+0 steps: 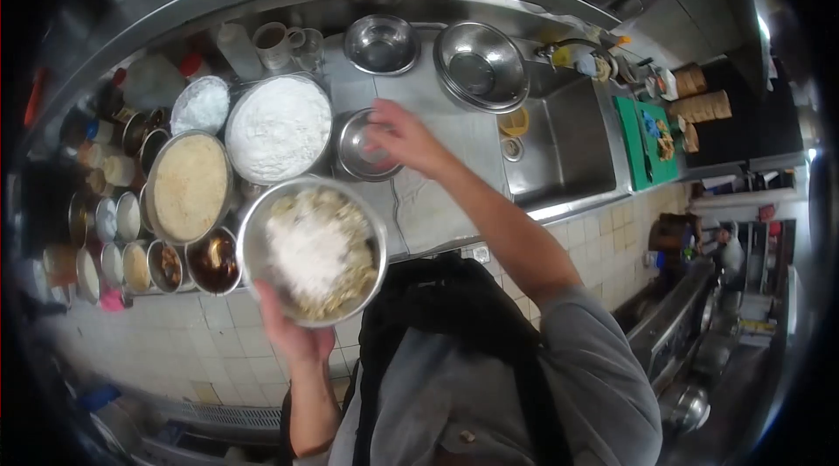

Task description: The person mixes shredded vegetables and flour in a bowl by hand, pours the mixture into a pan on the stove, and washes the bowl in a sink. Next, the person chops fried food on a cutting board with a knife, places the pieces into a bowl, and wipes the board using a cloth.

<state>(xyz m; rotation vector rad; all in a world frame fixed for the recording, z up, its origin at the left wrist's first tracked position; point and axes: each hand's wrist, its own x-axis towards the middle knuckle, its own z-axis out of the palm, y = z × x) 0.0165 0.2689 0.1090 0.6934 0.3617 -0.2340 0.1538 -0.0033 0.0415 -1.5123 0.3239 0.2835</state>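
My left hand grips the lower rim of a steel mixing bowl, held up in front of the counter. Inside it, a heap of white powder lies on a pale, chopped mixture. My right hand reaches over a small steel bowl on the counter, its fingers apart and slightly blurred. Whether they touch that bowl I cannot tell. Just left of it stands a large bowl of white flour-like powder, with a bowl of beige crumbs beside that.
More steel bowls stand at the back, left of the sink. Several small ingredient bowls crowd the counter's left end, near a bowl of dark liquid. A green cutting board lies beyond the sink.
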